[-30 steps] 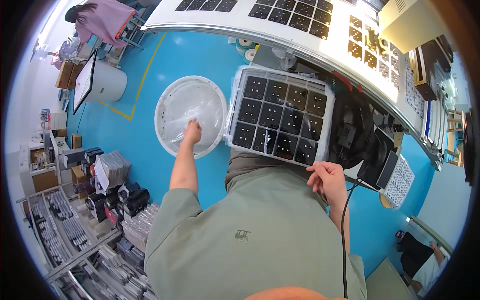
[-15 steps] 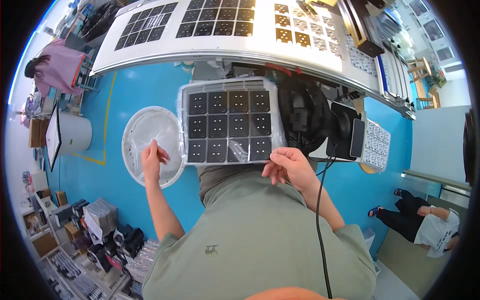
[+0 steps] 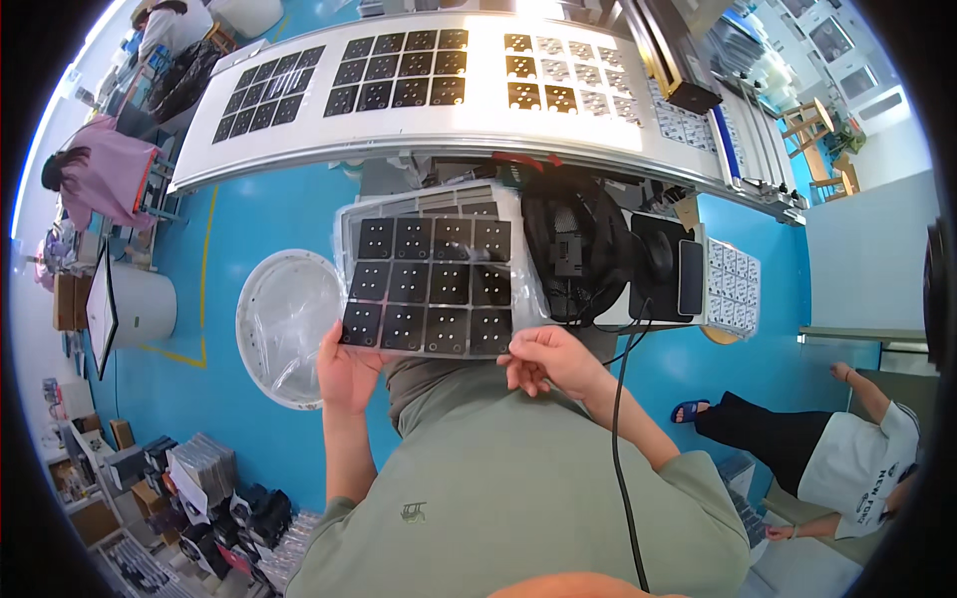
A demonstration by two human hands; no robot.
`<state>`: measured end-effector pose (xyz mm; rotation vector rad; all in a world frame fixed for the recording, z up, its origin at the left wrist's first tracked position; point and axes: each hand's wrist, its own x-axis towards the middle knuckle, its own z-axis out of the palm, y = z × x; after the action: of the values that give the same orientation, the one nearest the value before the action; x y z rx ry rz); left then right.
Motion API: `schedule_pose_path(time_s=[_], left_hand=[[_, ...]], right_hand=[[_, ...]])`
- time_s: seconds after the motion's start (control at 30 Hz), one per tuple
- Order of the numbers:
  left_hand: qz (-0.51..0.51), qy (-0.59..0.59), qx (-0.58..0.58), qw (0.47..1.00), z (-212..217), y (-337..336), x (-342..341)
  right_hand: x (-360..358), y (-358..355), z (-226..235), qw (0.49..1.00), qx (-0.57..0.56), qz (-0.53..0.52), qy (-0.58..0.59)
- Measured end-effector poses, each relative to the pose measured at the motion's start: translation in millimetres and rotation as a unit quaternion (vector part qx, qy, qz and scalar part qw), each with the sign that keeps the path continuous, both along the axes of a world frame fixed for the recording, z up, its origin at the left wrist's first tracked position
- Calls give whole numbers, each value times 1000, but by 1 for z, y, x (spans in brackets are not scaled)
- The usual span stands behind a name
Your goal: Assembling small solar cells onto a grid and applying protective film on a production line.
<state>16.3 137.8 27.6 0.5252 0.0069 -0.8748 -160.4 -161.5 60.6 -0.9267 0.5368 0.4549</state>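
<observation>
A clear sheet (image 3: 430, 282) bearing rows of black squares with white dots lies tilted in front of my body. My left hand (image 3: 349, 377) grips its near left corner, thumb on top and the other fingers partly hidden underneath. At the near right corner, my right hand (image 3: 551, 361) pinches the edge between thumb and forefinger, with the other fingers curled. Beneath and beyond this sheet shows a stack of similar sheets (image 3: 478, 195) with clear plastic around it.
A round white bin (image 3: 261, 374) with clear film inside stands left. To the right are a black mesh bag (image 3: 573, 224), a phone (image 3: 690, 279) and a hanging cable (image 3: 620, 439). A lit conveyor (image 3: 399, 140) carrying similar sheets runs across the far side. Another person (image 3: 827, 448) is at right.
My left hand has moved from over the bin to the sheet's near left corner and taken hold. The top sheet has shifted toward me and turned off the stack beneath.
</observation>
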Motion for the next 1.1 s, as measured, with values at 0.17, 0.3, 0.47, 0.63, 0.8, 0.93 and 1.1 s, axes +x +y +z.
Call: schedule_pose_path(time_s=[0.17, 0.3, 0.47, 0.63, 0.8, 0.93, 1.1], left_hand=[[89, 38, 34, 995, 8, -17, 14], [169, 48, 21, 984, 1, -22, 33], [210, 37, 31, 977, -18, -31, 49], [213, 12, 51, 976, -7, -49, 47], [215, -1, 40, 976, -7, -62, 53], [237, -14, 58, 970, -5, -64, 52], [263, -15, 29, 964, -5, -62, 51]], right_hand=[[-17, -10, -10, 995, -86, 48, -34], [-48, -43, -17, 972, -208, 110, -5], [-104, -112, 3, 889, -414, 185, 66], [-137, -192, 54, 811, -565, -70, 133], [-130, -307, 88, 701, -662, -265, 20], [-85, -417, 97, 570, -730, -375, -45], [-45, -536, 73, 438, -818, -373, 17]])
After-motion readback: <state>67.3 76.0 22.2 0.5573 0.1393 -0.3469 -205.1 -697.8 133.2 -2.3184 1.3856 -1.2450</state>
